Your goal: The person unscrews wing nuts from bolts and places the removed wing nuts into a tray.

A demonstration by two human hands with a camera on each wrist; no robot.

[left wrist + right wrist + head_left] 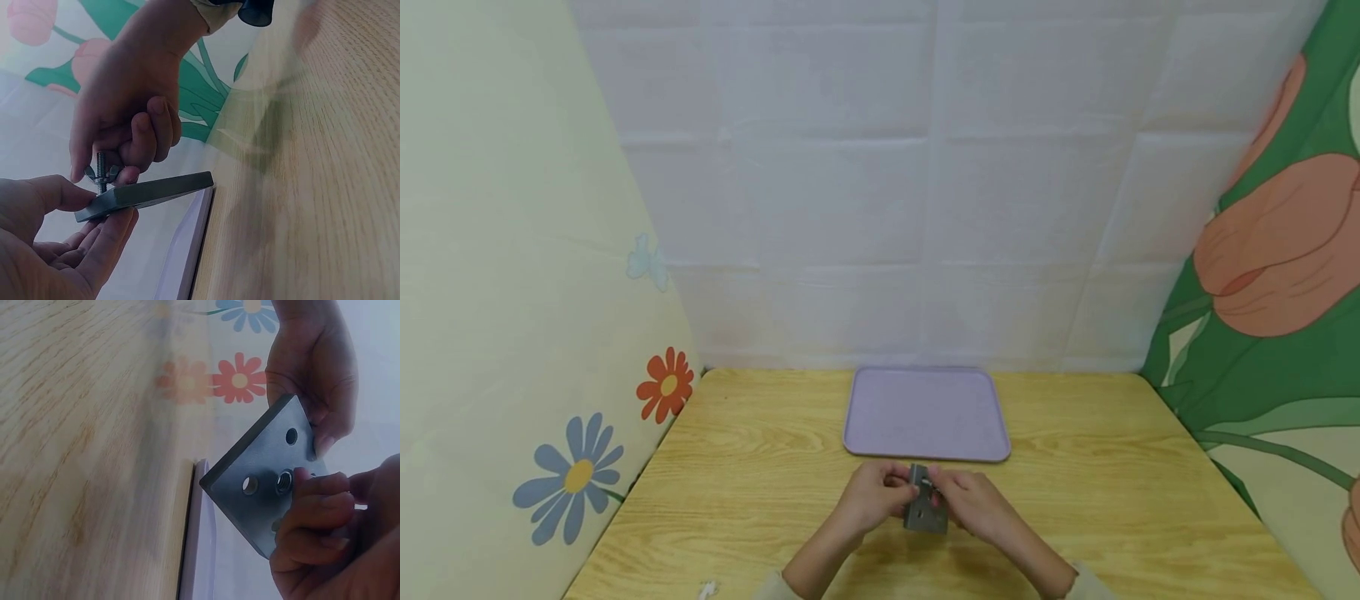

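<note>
A dark grey metal plate (927, 520) with several round holes (250, 485) is held up over the table, in front of the body. My left hand (874, 498) grips it by one edge, thumb on one face and fingers on the other, as the left wrist view shows. From that plate stands a threaded bolt (100, 157) with a wing nut (113, 173) on it. The right hand (976, 502) pinches the wing nut between thumb and index finger, its other fingers curled. In the right wrist view, the right hand's fingers (315, 512) partly cover the plate.
A lilac tray (925, 412) lies on the wooden table (760, 467) just beyond the hands. Near the front left edge is a small white object (707, 590). White cloth hangs behind, with flower-printed cloths at both sides.
</note>
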